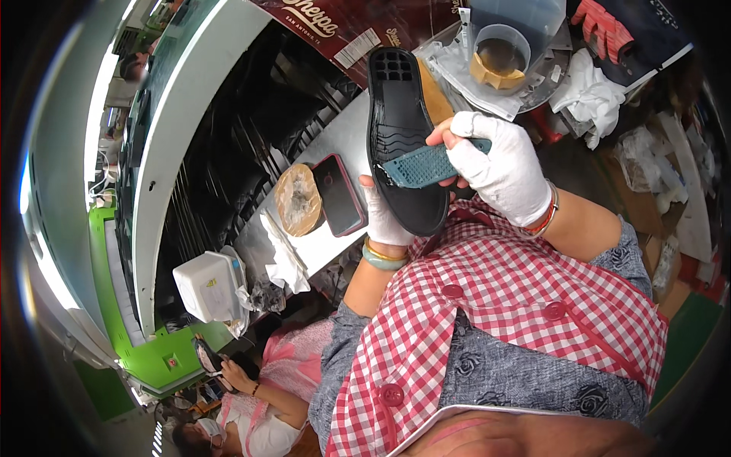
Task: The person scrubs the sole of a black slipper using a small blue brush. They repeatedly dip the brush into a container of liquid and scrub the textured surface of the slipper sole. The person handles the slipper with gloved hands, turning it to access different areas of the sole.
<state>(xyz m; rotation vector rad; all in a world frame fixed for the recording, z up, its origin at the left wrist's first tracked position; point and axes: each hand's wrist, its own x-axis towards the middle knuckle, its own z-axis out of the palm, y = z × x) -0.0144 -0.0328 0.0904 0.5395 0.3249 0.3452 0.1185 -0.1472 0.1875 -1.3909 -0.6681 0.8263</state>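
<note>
Green machine housing (145, 354) stands at the left edge of the work area, with a curved pale hood (171, 114) rising above it. Below, a seated co-worker in a pink apron (301, 358) holds a dark object in one hand (238, 377); its details are too small to tell.

Next to the right, a white box (202, 287) sits near the end of the metal bench (324, 254). Crumpled white tissue (285, 263) lies beside a tan round object (298, 199), which is just beside a dark phone with a red rim (339, 196).

The left hand (387, 219), in a white glove with bare fingertips, grips the black shoe sole (400, 126) from below and behind, with the thumb against its left edge. The sole is held in front of the torso, narrower part upward, tread side facing the camera. A teal perforated strip (422, 167) lies across the middle of the sole. Its right end is pinched between the thumb and fingers of the right hand (499, 156), gloved likewise.

Farther right, beyond the hands, are a clear cup of brown liquid (500, 55), a crumpled white cloth or paper (586, 95), a red glove (604, 30) and clear plastic wrapping (646, 161).
</note>
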